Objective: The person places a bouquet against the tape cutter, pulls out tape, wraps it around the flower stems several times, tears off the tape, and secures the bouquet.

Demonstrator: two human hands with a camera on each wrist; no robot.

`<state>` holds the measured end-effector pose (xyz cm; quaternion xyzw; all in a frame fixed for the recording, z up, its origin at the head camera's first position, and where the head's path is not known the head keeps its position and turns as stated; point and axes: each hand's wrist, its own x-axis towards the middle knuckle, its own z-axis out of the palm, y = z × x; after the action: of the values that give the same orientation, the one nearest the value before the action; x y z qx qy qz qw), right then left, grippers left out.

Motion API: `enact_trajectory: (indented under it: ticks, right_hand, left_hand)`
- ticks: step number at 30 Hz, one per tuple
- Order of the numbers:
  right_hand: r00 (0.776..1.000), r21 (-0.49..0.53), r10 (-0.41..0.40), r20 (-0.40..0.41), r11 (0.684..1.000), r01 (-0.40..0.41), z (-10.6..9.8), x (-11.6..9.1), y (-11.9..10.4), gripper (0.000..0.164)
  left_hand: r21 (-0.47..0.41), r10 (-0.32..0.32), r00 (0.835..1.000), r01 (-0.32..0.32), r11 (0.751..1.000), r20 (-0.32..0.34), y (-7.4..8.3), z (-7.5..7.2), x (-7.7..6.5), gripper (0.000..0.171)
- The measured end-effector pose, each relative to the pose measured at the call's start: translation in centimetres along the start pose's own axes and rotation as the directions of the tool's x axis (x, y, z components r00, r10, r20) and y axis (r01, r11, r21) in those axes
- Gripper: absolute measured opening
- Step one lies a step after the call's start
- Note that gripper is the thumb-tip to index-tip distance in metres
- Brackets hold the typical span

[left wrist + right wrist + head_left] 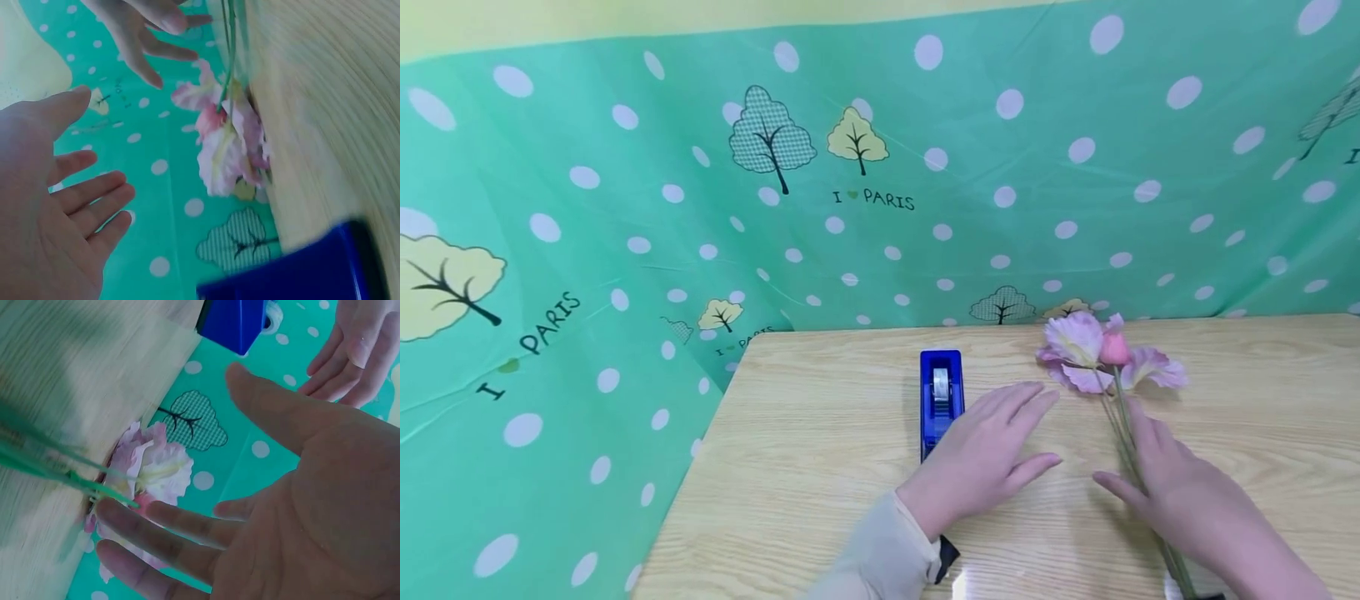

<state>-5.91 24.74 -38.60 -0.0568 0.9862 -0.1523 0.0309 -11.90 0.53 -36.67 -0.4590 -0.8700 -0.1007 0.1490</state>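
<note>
Pink-and-lilac artificial flowers (1077,340) with a pink bud (1115,349) lie on the table, their long green stems (1122,410) running toward the near edge. Over those stems hovers my right hand (1191,496), fingers extended and thumb apart; in the right wrist view its palm (294,519) holds nothing. To the left, my left hand (981,457) is raised with straight, spread fingers, bare as the left wrist view (69,212) confirms. It partly covers the near end of a blue tape dispenser (928,417), which carries a roll of clear tape (942,385).
The light wood-grain table (805,433) meets a green polka-dot cloth (865,250) printed with trees, hung along its back and left sides. A dark object (1213,597) shows at the bottom edge by the stem ends.
</note>
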Motion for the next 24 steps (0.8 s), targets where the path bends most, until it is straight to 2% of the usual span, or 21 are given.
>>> enact_trajectory:
  ticks: [4,10,17,24]
  right_hand:
    - [0.999,-0.005,0.022,0.028,1.0,-0.022,0.0,0.0,1.2,0.105]
    - [0.998,-0.034,0.025,0.059,0.999,-0.023,0.1,0.2,1.9,0.093]
    - [0.995,-0.028,0.04,0.093,0.999,-0.037,0.5,0.4,2.2,0.096]
    - [0.98,-0.031,0.07,0.184,0.997,-0.066,0.4,0.8,2.7,0.069]
  left_hand:
    - [-0.015,0.029,0.999,-0.028,0.999,0.028,1.0,0.7,1.3,0.059]
    - [-0.006,0.066,0.996,-0.066,0.998,0.055,2.1,1.6,2.7,0.056]
    - [-0.006,0.084,0.993,-0.084,0.996,0.081,2.9,2.5,3.8,0.053]
    - [0.035,0.096,0.98,-0.104,0.994,0.177,3.6,3.9,5.5,0.042]
